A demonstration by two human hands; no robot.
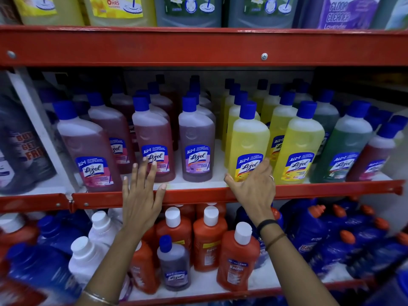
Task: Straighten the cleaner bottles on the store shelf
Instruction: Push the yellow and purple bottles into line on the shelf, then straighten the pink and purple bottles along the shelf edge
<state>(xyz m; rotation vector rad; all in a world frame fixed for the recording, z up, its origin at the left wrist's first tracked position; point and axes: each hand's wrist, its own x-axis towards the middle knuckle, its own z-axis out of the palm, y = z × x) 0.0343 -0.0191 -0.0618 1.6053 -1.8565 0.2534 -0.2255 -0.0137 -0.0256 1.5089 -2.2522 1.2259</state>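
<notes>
Rows of blue-capped Lizol cleaner bottles stand on the middle shelf (pixel 198 193). My left hand (pixel 141 193) is spread open in front of a pink-red bottle (pixel 153 138), fingertips at its label, gripping nothing. My right hand (pixel 254 188) lies against the lower front of a yellow bottle (pixel 247 140), thumb by its left base and fingers over the label; the fingers do not close around it. A purple bottle (pixel 196 140) stands between the two. Another pink bottle (pixel 88 146) leans at the left, and a second yellow bottle (pixel 298 142) tilts at the right.
Green (pixel 344 144) and dark red (pixel 375 151) bottles lean at the right end. The red upper shelf beam (pixel 198 47) hangs low over the caps. Below, orange Bactin bottles (pixel 238 257), white bottles and blue bottles crowd the lower shelf.
</notes>
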